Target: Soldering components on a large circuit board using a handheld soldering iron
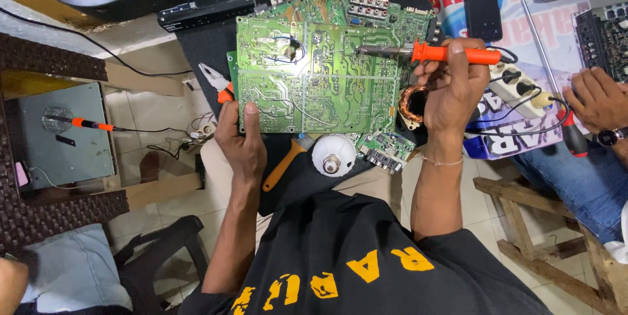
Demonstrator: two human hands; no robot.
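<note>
Our left hand (241, 137) clamps the green circuit board (314, 76) by its lower-left corner to steady it on the counter, w/ right hand (451, 86) closed round the orange-handled soldering iron (428, 52), tip on board.

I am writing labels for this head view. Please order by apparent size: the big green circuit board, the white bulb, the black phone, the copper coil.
1. Big green circuit board, clearly largest.
2. Black phone and white bulb: they look alike in area, so no ranking.
3. Copper coil, smallest, though partly hidden by the right hand.
</note>
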